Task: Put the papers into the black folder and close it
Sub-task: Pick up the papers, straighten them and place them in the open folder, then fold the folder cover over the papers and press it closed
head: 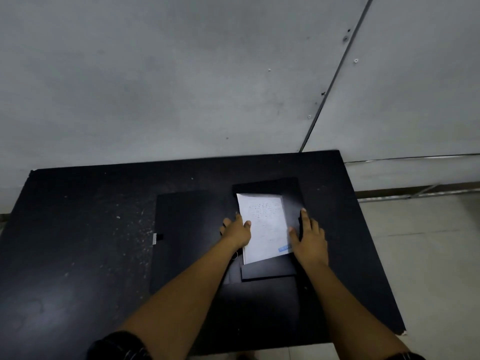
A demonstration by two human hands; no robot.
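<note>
White papers (263,224) in open black folder (187,235), left hand (237,231) and right hand (309,239) flat, steadying edges

No readable text anywhere. Papers (263,227) in black folder (187,240) carry faint rows of small handwriting or print on top sheet, too small and blurred to make out. Light blue patch at sheet's near right corner, maybe stamp or label, characters illegible. Small metallic tab (155,238) on folder's left edge: no legible marking. No brand, number or sign legible on table (78,229) or wall (181,74).
</note>
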